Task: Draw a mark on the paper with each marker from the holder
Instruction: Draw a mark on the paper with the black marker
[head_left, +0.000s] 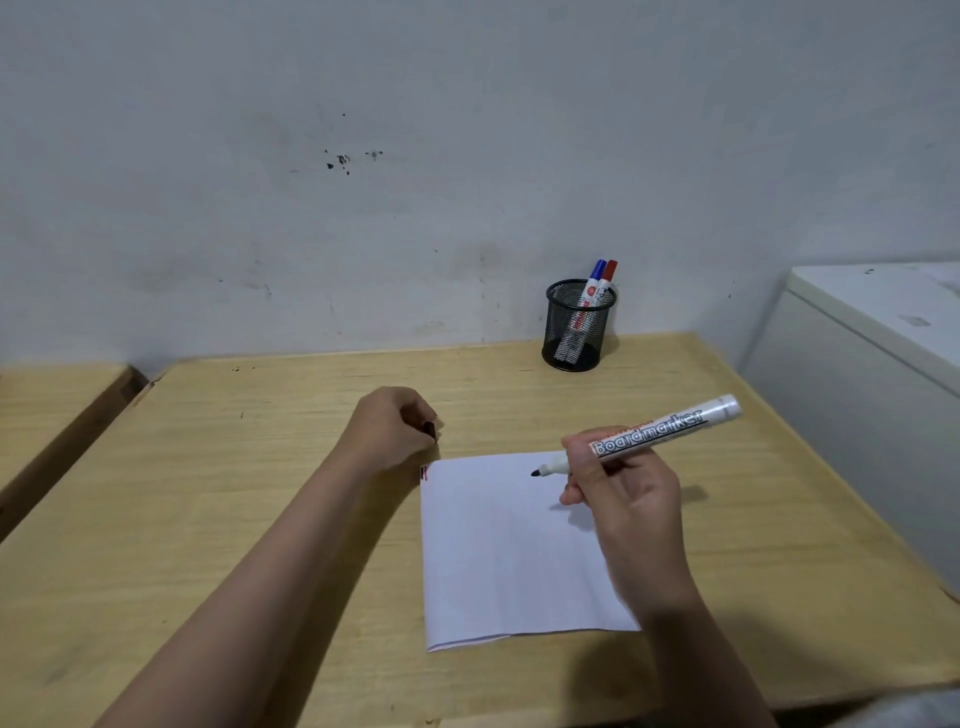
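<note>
Two hands are over the wooden counter (260, 467). The right hand (623, 499) grips an uncapped black marker (649, 434), its tip poised at the far part of the white paper (509, 545); whether the tip touches the sheet cannot be told. The left hand (389, 426) is clenched around a small dark cap (429, 429), resting just beyond the paper's far left corner. The folded paper lies flat on the counter between the forearms. Well beyond, near the wall, stands a black mesh holder (576, 327) with a blue marker (596, 275) and a red marker (609, 273) leaning inside it.
</note>
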